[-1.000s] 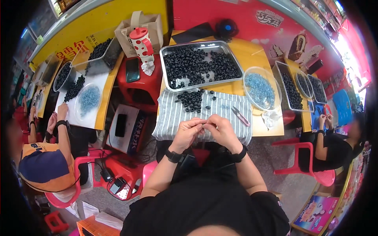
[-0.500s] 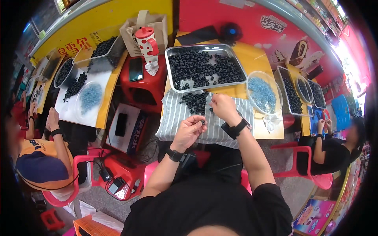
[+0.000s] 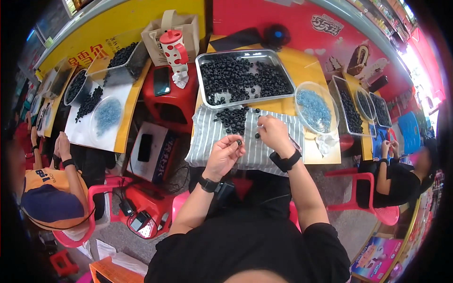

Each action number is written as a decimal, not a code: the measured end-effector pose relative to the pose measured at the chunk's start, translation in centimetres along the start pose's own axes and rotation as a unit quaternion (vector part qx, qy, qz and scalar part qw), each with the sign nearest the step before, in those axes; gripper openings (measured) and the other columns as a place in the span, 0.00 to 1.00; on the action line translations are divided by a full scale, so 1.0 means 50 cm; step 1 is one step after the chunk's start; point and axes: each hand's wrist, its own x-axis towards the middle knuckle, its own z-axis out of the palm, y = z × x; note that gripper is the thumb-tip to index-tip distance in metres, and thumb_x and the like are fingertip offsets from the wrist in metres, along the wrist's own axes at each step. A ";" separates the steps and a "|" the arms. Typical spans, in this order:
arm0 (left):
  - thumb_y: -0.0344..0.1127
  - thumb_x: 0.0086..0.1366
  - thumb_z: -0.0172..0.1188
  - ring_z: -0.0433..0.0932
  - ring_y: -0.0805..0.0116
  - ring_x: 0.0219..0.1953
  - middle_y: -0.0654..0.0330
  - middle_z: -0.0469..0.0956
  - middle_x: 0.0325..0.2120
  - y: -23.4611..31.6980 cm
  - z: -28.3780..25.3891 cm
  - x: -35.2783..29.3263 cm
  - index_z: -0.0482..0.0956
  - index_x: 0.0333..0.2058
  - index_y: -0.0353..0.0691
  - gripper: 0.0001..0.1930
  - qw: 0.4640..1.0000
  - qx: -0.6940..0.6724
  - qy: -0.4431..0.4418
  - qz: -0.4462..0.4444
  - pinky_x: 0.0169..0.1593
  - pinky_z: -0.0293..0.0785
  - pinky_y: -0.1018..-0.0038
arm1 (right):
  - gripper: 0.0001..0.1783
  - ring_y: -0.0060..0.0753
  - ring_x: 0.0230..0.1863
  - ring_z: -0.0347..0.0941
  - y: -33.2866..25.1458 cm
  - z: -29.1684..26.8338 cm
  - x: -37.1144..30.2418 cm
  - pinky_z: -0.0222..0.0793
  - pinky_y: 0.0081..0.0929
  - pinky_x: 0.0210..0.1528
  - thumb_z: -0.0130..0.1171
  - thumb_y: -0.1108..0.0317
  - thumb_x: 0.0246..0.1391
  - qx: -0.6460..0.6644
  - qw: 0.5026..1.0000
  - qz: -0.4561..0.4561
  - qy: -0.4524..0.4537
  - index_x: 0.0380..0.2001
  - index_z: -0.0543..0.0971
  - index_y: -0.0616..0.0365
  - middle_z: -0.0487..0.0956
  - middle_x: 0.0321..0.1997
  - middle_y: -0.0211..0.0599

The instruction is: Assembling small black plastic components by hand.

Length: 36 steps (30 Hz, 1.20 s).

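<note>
Clearly we pinch one small, light, stiff black ring (image 3: 239, 142) in our left hand (image 3: 225, 155) fingers, right hand (image 3: 273, 134) fingers curled near the pile (image 3: 233, 120), best held by its rim.

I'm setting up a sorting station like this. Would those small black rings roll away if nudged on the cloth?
Probably not far: the black rings lie heaped on the striped cloth, which likely grips them. One pinched in the left hand looks light; strays on edge might roll.
</note>
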 end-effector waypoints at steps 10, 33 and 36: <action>0.28 0.67 0.54 0.78 0.68 0.36 0.57 0.78 0.36 0.003 0.004 -0.001 0.75 0.45 0.34 0.09 1.000 -0.009 -0.002 0.001 0.41 0.75 0.75 | 0.02 0.50 0.32 0.75 -0.044 0.057 0.027 0.70 0.45 0.32 0.57 0.69 0.45 -0.018 0.998 -0.063 -0.018 0.24 0.79 0.52 0.75 0.28 0.40; 0.26 0.68 0.52 0.77 0.68 0.37 0.57 0.77 0.37 -0.003 0.000 -0.002 0.74 0.46 0.33 0.10 0.999 0.044 -0.006 -0.003 0.44 0.75 0.74 | 0.06 0.20 0.29 0.74 -0.048 0.004 -0.131 0.68 0.19 0.30 0.57 0.75 0.55 0.556 0.822 0.119 -0.034 0.37 0.78 0.61 0.79 0.30 0.29; 0.26 0.67 0.53 0.78 0.68 0.38 0.57 0.78 0.37 -0.002 0.001 -0.003 0.75 0.46 0.33 0.10 0.999 0.045 -0.007 -0.005 0.45 0.75 0.74 | 0.07 0.15 0.31 0.73 -0.048 0.015 -0.133 0.67 0.15 0.32 0.58 0.75 0.56 0.646 0.755 0.115 -0.021 0.39 0.78 0.61 0.78 0.31 0.26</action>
